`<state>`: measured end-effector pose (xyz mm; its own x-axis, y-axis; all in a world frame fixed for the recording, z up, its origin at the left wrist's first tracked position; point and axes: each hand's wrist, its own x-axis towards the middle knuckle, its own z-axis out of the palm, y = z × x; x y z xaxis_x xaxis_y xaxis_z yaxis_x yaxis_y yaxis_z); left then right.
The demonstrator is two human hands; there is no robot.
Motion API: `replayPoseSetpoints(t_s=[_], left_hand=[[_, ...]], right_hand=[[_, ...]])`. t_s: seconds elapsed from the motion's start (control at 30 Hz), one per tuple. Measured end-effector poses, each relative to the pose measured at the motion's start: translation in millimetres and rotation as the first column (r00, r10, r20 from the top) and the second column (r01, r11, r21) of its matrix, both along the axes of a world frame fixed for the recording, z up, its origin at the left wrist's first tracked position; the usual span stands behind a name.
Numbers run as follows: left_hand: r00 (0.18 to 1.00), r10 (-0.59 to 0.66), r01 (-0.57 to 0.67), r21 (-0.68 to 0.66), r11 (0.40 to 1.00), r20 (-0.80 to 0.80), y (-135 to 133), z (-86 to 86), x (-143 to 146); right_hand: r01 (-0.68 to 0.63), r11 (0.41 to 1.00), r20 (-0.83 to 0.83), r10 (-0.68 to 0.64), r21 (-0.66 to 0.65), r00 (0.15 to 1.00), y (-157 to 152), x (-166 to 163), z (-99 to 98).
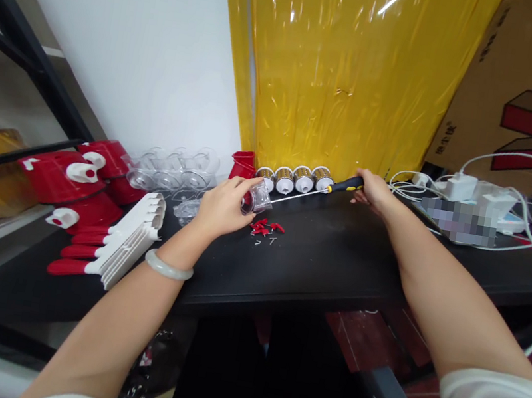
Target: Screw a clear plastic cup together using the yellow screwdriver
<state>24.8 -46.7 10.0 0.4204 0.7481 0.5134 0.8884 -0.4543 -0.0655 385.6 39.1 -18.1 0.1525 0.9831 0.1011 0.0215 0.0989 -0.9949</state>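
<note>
Where left fingers grip, clear plastic curves; right fingers hold a screwdriver.

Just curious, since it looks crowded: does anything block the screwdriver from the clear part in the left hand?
Nothing visible: the screwdriver runs to the clear plastic part, its shaft passing in front of the cylinders.

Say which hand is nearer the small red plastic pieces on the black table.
Left. The left hand is just left of the small red plastic pieces, holding a clear plastic part; the right hand is farther, to their right, holding the black-and-yellow screwdriver.
</note>
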Motion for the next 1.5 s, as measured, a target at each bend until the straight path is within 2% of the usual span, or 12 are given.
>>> replayPoseSetpoints(t_s=[0.17, 0.33, 0.63, 0.77, 0.9, 1.03, 1.17, 1.33, 1.5], left_hand=[[1.0, 0.006, -0.006, -0.014, 1.0, -0.002, 0.1, 0.4, 0.0], [1.0, 0.003, -0.003, 0.002, 1.0, -0.002, 0.8, -0.3, -0.2], [1.0, 0.007, -0.007, -0.002, 1.0, 0.0, 0.2, -0.4, 0.1], [1.0, 0.007, -0.007, -0.001, 1.0, -0.002, 0.8, -0.6, -0.1], [1.0, 0.004, -0.004, 0.001, 1.0, -0.004, 0.8, -0.4, -0.2], [1.0, 0.005, -0.005, 0.003, 1.0, -0.002, 0.5, -0.2, 0.1], [1.0, 0.002, -0.002, 0.003, 1.0, -0.005, 0.2, 0.1, 0.1], [1.0, 0.005, -0.005, -0.003, 1.0, -0.003, 0.1, 0.0, 0.0], [1.0, 0.008, -0.008, -0.007, 1.0, 0.003, 0.3, -0.3, 0.0]], right_hand=[[-0.051, 0.994, -0.128, 0.063, 0.099, 0.99, -2.2, -2.1, 0.7], [-0.098, 0.989, -0.208, 0.12, 0.112, 0.971, -7.0, -5.4, 2.5], [-0.034, 0.987, 0.005, 0.034, 0.156, 0.999, -4.3, -5.1, -2.4], [-0.013, 0.99, 0.023, 0.01, 0.14, 1.0, -2.8, -5.8, -3.3], [0.004, 0.994, -0.062, 0.003, 0.113, 0.998, -2.1, -7.6, -1.1], [-0.064, 0.987, -0.216, 0.096, 0.15, 0.972, -5.9, -7.3, 2.9], [-0.115, 0.979, -0.267, 0.158, 0.169, 0.951, -10.9, -6.0, 4.7], [-0.111, 0.975, -0.245, 0.157, 0.192, 0.957, -9.6, -6.8, 3.7], [-0.045, 0.985, -0.062, 0.056, 0.166, 0.996, -5.2, -7.5, 0.2]])
